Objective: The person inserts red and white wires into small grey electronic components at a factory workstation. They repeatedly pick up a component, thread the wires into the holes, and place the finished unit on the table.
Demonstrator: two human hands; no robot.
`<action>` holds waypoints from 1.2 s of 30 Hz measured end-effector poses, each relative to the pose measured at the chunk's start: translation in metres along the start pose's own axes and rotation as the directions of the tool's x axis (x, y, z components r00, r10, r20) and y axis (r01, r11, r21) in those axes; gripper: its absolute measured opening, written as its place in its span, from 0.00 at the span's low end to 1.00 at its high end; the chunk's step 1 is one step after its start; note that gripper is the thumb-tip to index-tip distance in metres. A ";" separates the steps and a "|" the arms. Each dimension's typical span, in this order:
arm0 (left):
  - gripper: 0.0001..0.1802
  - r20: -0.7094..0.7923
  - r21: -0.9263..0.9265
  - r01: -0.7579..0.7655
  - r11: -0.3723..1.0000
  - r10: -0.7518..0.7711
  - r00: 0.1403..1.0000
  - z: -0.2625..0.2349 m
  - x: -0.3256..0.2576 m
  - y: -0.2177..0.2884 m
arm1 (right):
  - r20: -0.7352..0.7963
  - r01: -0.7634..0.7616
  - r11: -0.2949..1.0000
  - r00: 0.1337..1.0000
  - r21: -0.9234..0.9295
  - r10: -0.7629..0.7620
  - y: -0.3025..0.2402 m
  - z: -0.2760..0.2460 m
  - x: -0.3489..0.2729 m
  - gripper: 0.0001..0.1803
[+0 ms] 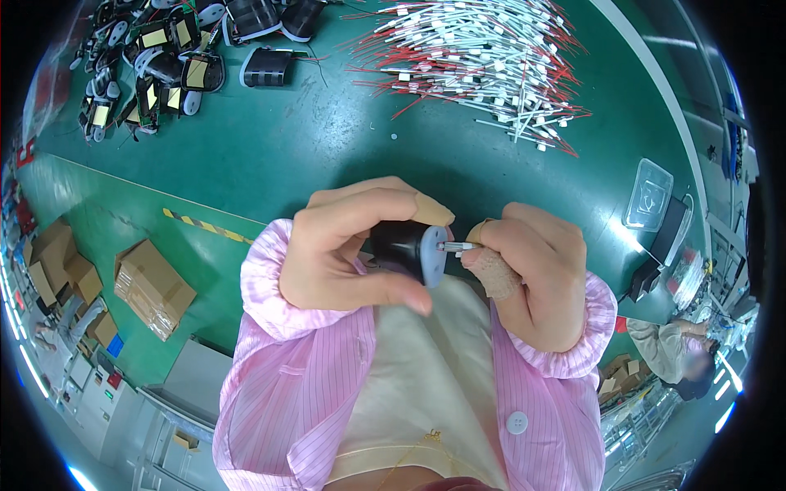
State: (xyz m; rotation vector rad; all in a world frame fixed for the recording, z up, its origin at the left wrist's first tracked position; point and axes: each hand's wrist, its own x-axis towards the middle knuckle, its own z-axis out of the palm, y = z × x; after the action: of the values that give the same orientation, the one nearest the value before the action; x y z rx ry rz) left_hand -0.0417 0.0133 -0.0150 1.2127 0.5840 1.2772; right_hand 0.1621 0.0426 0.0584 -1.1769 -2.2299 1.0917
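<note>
At the centre of the frame I see a small black coil [399, 243] with a pale round end cap [434, 255], held sideways so the cap faces right. My left hand [348, 250] is wrapped around it, thumb below and fingers curled over the top, gripping it firmly. A thin white pin [458, 245] touches the middle of the cap. My right hand [536, 274] pinches that pin between thumb and forefinger, the other fingers folded in; tan tape [495, 274] covers its thumb, and one left fingertip also wears tape. Both wrists end in pink striped cuffs [270, 286], and a cream apron [426, 368] fills the lower centre beneath the hands.

Behind the hands lies a green table [278, 147]. In the upper right of the frame sits a heap of white leads with red wires [483, 57]. In the upper left I see a cluster of black coils with yellow labels [155, 74], and one more black part [266, 67] lies just right of them. A clear plastic lid [648, 195] rests at the right edge of the table. Lower left, cardboard boxes [151, 286] stand on the floor. Another person [675, 348] sits at lower right.
</note>
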 end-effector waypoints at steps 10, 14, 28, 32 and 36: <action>0.23 0.074 0.012 0.140 0.990 -0.141 0.987 -0.001 0.001 0.000 | 0.107 -0.044 0.963 0.994 0.267 0.016 0.006 -0.006 -0.005 0.08; 0.20 0.036 0.291 0.014 0.957 -0.025 0.999 0.002 0.005 0.000 | -0.034 -0.065 0.998 0.997 0.009 0.065 -0.004 0.009 -0.008 0.12; 0.19 0.025 0.518 -0.054 0.854 0.048 0.999 0.013 0.011 0.015 | -0.104 -0.111 0.994 0.988 -0.004 0.110 -0.005 0.012 -0.008 0.06; 0.28 -0.020 0.617 -0.097 0.781 0.138 0.990 -0.007 0.024 0.014 | -0.083 -0.217 0.976 0.973 0.020 0.217 0.020 -0.010 -0.002 0.06; 0.23 -0.318 0.939 0.343 0.021 0.432 0.844 -0.032 0.029 0.011 | -0.284 -0.471 0.795 0.759 0.383 0.586 0.083 -0.081 -0.002 0.18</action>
State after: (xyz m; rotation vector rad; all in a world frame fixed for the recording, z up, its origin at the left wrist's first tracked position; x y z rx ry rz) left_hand -0.0661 0.0492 -0.0079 2.0225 2.2840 1.1500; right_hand 0.2576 0.1068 0.0438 -1.7741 -1.3932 1.2000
